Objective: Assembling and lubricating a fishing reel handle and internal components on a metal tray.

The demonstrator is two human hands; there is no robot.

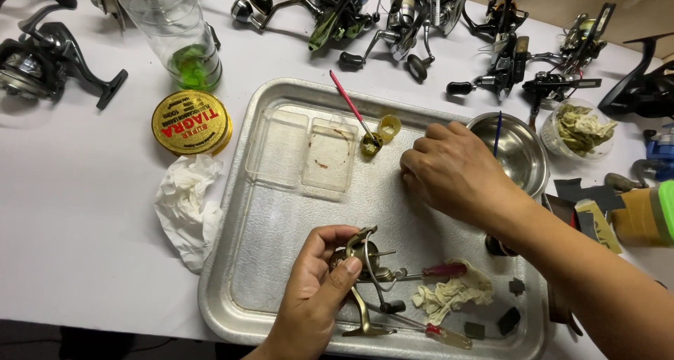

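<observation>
Head cam, looking straight down at a white table [84,212] with a big metal tray [281,283] in the middle. The left hand [316,290] is low in the tray, fingers and thumb wrapped around a small gold-coloured spinning reel [365,262] — it's gripped by the body, lifted a bit, with the foot and handle hanging down toward the tray's near edge. The right hand [449,170] is further up the tray, palm down, fingers curled in and pressed to the tray floor; can't tell if it's pinching some tiny part under there or holding nothing.

Just beside the reel lies a red-handled screwdriver [439,270], touching a crumpled rag [453,293], and a second, thinner screwdriver [435,332] sits near the front rim. A clear plastic box [305,149] lies open at the far end of the tray, with a small yellow cap [379,135] and a pink-handled brush [351,107] next to it.

Off the tray: a steel bowl [516,153] right behind the right hand, a yellow line spool [191,123] and wadded tissue [186,205] on the left, a clear bottle [172,30] with green at the bottom — and a whole row of dark fishing reels [421,23] along the far edge.
</observation>
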